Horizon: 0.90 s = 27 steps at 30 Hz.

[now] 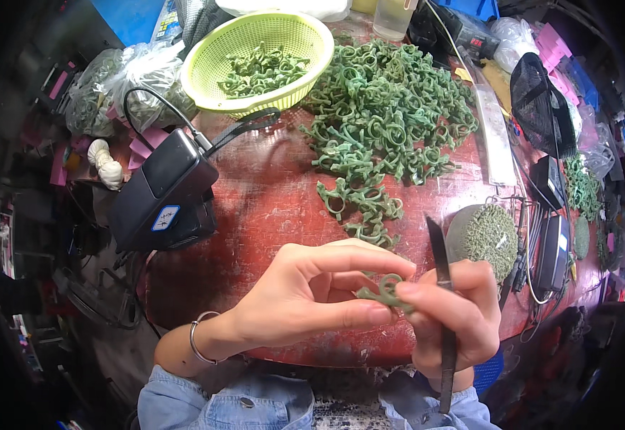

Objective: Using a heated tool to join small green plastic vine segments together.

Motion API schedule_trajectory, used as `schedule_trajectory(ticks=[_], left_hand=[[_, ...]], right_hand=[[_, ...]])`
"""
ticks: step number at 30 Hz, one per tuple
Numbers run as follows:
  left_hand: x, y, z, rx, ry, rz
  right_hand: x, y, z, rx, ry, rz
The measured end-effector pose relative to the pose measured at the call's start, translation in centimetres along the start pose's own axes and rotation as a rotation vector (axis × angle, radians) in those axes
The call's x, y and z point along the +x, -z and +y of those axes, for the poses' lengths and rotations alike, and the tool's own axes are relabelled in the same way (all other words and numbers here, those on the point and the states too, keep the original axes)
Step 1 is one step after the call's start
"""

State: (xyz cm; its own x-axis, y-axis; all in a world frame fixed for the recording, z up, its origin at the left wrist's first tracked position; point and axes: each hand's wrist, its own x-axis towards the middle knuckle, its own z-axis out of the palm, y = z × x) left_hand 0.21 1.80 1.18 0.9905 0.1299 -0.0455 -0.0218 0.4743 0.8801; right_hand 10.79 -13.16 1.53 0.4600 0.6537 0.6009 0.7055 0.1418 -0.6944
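My left hand (312, 287), with a silver bangle on its wrist, pinches a small green ring-shaped piece (384, 292) between thumb and fingers. Against the same piece presses the thumb of my right hand (455, 315). That hand also grips a long, flat, dark blade-like tool (439, 247), whose slanted tip points up and away from me. Just beyond my fingers, a large heap of similar green ring-shaped pieces (391, 100) spreads over the red table (255, 193). More of them lie inside a yellow-green plastic basket (194, 68) at the back left.
At the left stands a black device (165, 186) with a cable and strap. A round dish (463, 229) of green crumbs sits at right, near a pale flat strip (495, 136) and a black power unit (554, 251) with wires. Clear plastic bags (147, 75) lie behind left.
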Motion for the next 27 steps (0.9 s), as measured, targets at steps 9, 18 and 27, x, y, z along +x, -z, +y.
schedule_trajectory(ticks=[9, 18, 27], left_hand=[[0.2, -0.2, -0.3, 0.225, -0.068, -0.008], [0.1, 0.0, 0.5, 0.381, -0.012, -0.081], [-0.6, -0.5, 0.0, 0.728, -0.489, 0.152]], right_hand=[[0.8, -0.1, -0.3, 0.068, -0.006, -0.063], [0.7, 0.2, 0.3, 0.035, -0.07, -0.066], [-0.9, 0.0, -1.5, 0.234, -0.252, 0.224]])
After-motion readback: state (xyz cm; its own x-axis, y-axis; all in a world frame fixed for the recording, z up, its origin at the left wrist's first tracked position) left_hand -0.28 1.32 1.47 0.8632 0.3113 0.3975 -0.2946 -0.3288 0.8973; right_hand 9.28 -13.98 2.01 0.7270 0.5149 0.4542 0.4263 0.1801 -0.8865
